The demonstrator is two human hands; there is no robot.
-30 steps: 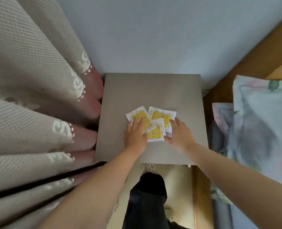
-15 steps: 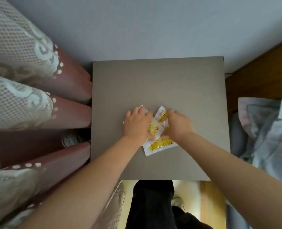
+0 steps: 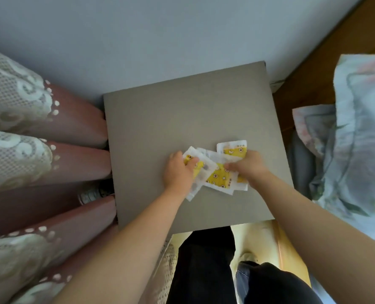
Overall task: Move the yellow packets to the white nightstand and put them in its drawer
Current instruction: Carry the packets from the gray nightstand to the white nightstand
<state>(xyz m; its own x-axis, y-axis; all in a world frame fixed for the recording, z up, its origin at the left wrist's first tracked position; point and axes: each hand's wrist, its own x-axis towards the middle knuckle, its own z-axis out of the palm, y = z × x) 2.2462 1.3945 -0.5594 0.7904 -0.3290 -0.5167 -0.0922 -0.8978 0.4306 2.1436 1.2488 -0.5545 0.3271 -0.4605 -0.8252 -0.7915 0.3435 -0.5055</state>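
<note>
The square, flat, matte top of the white nightstand (image 3: pixel 182 119) reads grey-beige in shade. The yellow packets (image 3: pixel 219 177), flat white-edged sachets with yellow printed panels, lie in an overlapping fan on the front half of that top, slightly right of its centre. The exact count cannot be told because of the overlap. The left hand (image 3: pixel 176 174) is at the fan's left end, fingers curled round the leftmost packet with the thumb on its upper face. The right hand (image 3: pixel 250 166) is at the fan's right end, fingers curled and pinching the packets there. The dusty-pink pleated curtain (image 3: pixel 72 119) stands just beside the nightstand's left edge. The pale floral pillow (image 3: pixel 362 128) lies to the nightstand's right. The pale blue-grey wall (image 3: pixel 160 40) is behind the nightstand. The person's dark trousers (image 3: pixel 204 266) are in front of it.
</note>
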